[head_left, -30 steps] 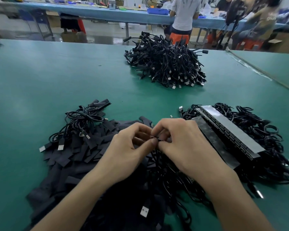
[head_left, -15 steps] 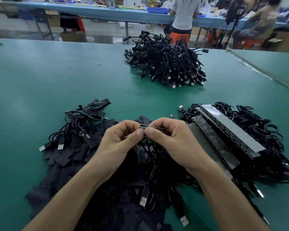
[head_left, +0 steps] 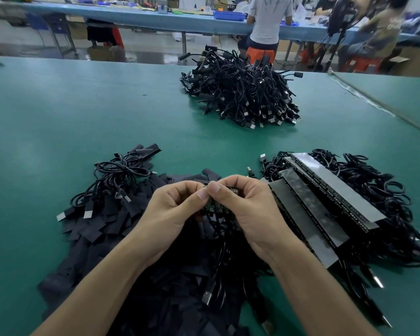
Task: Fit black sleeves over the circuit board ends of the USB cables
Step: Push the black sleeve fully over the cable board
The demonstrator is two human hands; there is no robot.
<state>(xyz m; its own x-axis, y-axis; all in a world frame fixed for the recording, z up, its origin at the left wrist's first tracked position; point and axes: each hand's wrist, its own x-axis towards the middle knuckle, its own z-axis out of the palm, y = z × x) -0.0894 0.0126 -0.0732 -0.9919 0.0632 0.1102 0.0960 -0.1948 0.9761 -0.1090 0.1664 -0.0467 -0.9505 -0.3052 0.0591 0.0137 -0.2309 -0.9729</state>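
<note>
We look down on a green bench that fills most of the view. Our landmark is the heap of black sleeves, flat dark pieces spread over the near middle of the bench. Well beyond the heap, toward the bench's far edge, we see a tall far pile of USB cables, with silver plugs poking out along its near side. Just right of the heap lies a taped batch of cables, their ends lined up in rows under long tape strips. Three such rows lie side by side, slanting away. On the heap's far left part rests a small coil of cables, with two silver plugs at its near end.

Above the heap's middle the hands meet. The left hand and the right hand are curled, thumb tips touching, and both pinch a small green circuit board between them. We cannot tell whether a sleeve is on it. From the board a hanging cable drops over the heap and ends in a USB plug near the heap's near side.
</note>
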